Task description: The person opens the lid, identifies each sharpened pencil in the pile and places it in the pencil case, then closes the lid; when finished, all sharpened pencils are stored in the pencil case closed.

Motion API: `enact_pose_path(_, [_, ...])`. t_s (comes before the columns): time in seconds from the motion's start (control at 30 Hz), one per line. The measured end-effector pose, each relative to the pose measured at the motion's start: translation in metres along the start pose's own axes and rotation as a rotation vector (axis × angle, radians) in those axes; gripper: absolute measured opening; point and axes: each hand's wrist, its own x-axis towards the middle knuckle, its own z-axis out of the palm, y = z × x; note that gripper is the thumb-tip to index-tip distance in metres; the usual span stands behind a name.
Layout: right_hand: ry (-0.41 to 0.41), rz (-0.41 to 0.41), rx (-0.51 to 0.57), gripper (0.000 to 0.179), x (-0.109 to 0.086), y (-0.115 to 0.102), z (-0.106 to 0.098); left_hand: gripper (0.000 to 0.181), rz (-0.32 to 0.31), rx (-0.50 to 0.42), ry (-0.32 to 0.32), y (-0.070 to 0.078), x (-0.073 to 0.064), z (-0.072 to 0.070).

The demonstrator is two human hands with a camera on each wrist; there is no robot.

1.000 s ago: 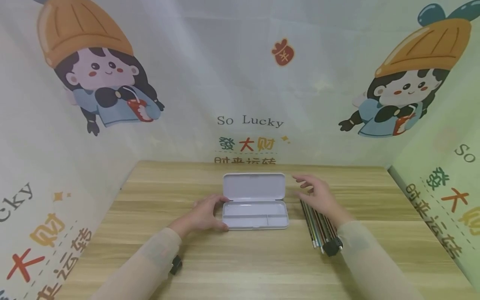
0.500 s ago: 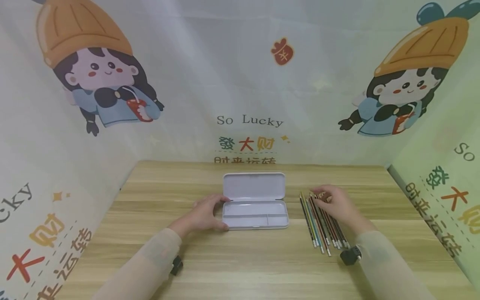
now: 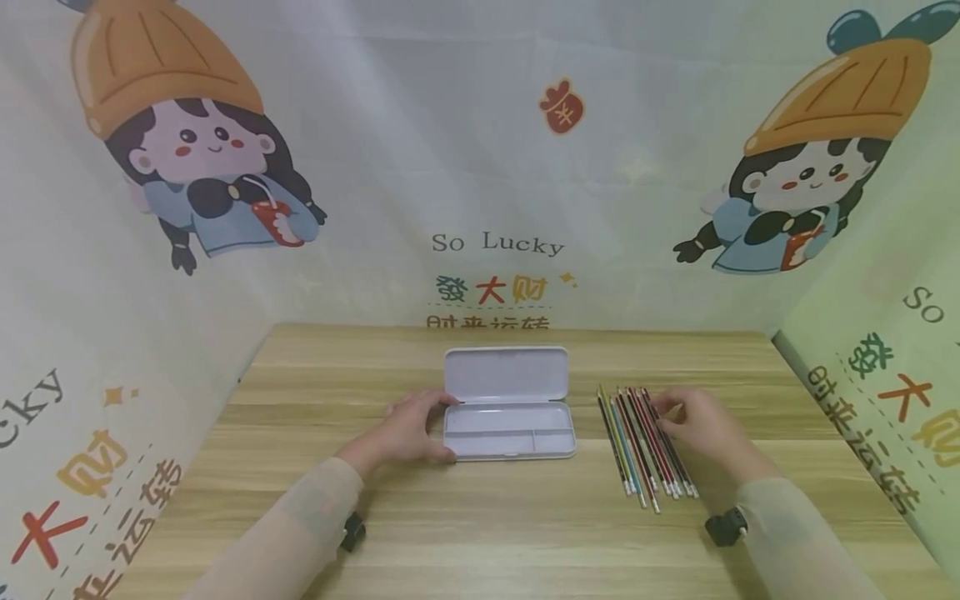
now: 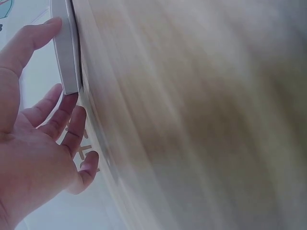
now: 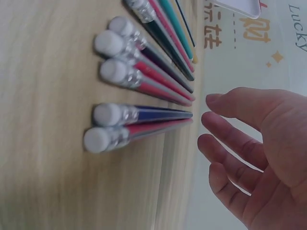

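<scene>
A white pencil case (image 3: 491, 418) lies with its lid raised on the table; its divided compartments hold nothing. My left hand (image 3: 408, 429) grips the case's left end, thumb at the near corner and index finger by the hinge. The left wrist view shows the thumb and fingers of the left hand (image 4: 43, 120) against the case's edge (image 4: 67, 52). To the right, several pencils (image 3: 637, 442) lie side by side, eraser ends toward me. At their right edge is my right hand (image 3: 697, 425), its fingers loosely bent near the far ends of the pencils (image 5: 153, 76).
The wooden table (image 3: 480, 533) meets a printed cloth backdrop (image 3: 480, 167) at the back and sides. A small black device (image 3: 726, 528) sits at the right wrist, and a similar black device (image 3: 352, 532) at the left.
My right hand has moved right and toward me across the pencils, from their far left end to their right edge, uncovering them. The left hand and the pencil case stay put.
</scene>
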Motion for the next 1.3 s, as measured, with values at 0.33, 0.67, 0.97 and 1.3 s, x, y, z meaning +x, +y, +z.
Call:
enact_pose_path(0.33, [-0.038,-0.005,-0.020,0.027,-0.0072,0.0016,-0.0016,0.083,-0.003,-0.001,0.000,-0.0012,-0.0013,-0.0006])
enact_pose_path(0.67, [-0.056,-0.012,-0.039,0.022,-0.0063,0.0012,0.0012,0.085,0.000,0.003,0.002,-0.0032,-0.0017,0.0011])
enact_pose_path(0.97, [-0.047,-0.039,-0.144,0.019,-0.0024,0.0013,0.0034,0.085,0.002,0.010,0.002,-0.0033,-0.0017,0.0004])
enact_pose_path(1.3, [-0.079,-0.018,-0.226,0.023,-0.0002,0.0007,0.0034,0.084,0.003,0.016,0.002,-0.0029,-0.0027,0.0000])
